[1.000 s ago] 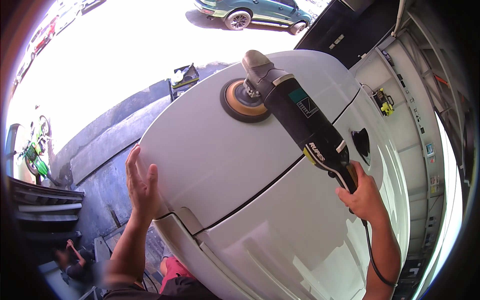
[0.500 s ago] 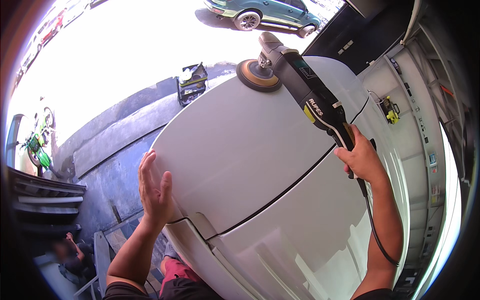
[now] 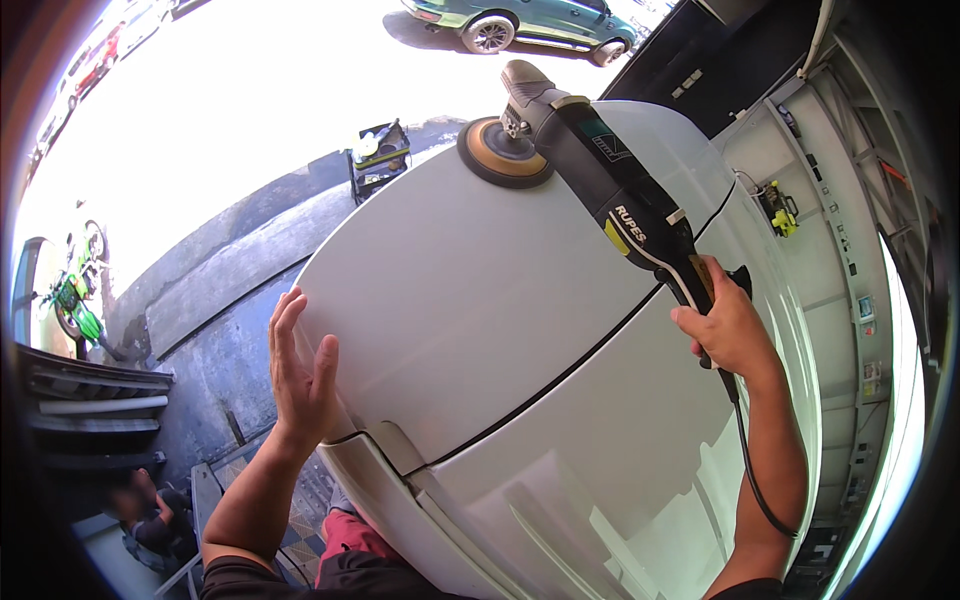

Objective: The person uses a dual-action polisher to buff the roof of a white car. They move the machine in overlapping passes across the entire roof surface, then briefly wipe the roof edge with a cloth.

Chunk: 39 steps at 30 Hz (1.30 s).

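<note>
A black and grey electric car polisher (image 3: 610, 165) lies out over a glossy white vehicle panel (image 3: 450, 300). My right hand (image 3: 728, 325) is wrapped round its rear handle, and a black cord trails from the handle along my forearm. At the far end, the round orange and dark pad (image 3: 505, 152) appears to rest on the panel near its far edge. My left hand (image 3: 303, 375) is open at the panel's left edge, fingers stretched and thumb apart, seemingly touching the edge. A dark seam crosses the panel between my arms.
A black cart (image 3: 378, 160) stands beyond the panel's left edge. Farther off are a green motorbike (image 3: 78, 300) and a teal car (image 3: 530, 25). A person (image 3: 150, 510) sits low at the left. A wall with yellow-green equipment (image 3: 778, 208) runs along the right.
The polisher's head and pad have shifted slightly left in the picture, while its handle has swung slightly right. My right hand still grips the handle. My left hand remains at the edge.
</note>
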Tool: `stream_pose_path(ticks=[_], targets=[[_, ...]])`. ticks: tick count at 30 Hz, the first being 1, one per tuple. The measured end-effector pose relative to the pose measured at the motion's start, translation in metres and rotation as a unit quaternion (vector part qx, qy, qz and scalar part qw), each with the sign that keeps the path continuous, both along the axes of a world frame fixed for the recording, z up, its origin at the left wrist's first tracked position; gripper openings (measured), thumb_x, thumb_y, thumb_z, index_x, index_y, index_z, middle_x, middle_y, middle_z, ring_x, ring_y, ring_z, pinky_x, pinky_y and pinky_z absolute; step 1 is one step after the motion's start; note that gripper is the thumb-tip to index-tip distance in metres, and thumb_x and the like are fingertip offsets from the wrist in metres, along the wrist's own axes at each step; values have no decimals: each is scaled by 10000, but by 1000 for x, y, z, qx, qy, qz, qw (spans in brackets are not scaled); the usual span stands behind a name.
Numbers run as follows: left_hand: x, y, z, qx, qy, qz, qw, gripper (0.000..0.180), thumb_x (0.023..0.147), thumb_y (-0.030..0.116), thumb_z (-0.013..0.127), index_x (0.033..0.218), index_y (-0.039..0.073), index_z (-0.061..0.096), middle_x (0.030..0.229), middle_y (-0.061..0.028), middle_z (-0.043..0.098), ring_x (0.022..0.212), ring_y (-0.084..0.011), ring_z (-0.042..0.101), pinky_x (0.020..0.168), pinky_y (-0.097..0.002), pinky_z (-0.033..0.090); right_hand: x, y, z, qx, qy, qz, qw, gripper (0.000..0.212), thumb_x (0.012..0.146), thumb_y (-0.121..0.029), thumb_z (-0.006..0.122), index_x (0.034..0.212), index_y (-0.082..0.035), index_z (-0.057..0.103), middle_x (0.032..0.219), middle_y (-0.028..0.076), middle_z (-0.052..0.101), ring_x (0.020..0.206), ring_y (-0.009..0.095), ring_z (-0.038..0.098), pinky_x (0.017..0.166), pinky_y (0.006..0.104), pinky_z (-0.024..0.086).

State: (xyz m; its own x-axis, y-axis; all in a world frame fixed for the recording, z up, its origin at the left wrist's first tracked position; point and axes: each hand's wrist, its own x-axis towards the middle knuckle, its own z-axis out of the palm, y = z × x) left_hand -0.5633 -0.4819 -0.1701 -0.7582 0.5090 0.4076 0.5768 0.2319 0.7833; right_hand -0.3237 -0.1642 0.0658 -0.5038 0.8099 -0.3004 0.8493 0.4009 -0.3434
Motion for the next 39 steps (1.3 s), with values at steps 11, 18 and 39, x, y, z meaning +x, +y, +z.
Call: stream_pose_path(ticks=[11, 18, 39], targets=[[-127, 247, 146, -69, -124, -115, 983, 508, 887, 423, 670, 1238, 57, 699, 1135, -155, 698, 1049, -250, 663, 847, -374, 548, 12, -22, -7, 3, -38, 101, 994, 582, 865, -224, 684, 1382, -74, 464, 1017, 224, 712, 957, 397, 704, 863, 442, 546], [-151, 323, 123, 25, -168, -176, 970, 361, 887, 285, 692, 1149, 40, 732, 1077, -110, 702, 964, -203, 642, 853, -341, 501, -1, 8, -14, 29, -8, 64, 998, 574, 856, -192, 688, 1380, -85, 479, 849, 93, 653, 581, 149, 592, 610, 336, 542], [-147, 368, 114, 23, -146, -230, 962, 381, 916, 302, 670, 1201, 55, 713, 1100, -114, 700, 993, -206, 648, 871, -347, 515, 12, 26, -11, 29, -11, -7, 1000, 575, 835, -165, 694, 1367, -91, 488, 766, 45, 582, 536, 133, 549, 564, 310, 503]])
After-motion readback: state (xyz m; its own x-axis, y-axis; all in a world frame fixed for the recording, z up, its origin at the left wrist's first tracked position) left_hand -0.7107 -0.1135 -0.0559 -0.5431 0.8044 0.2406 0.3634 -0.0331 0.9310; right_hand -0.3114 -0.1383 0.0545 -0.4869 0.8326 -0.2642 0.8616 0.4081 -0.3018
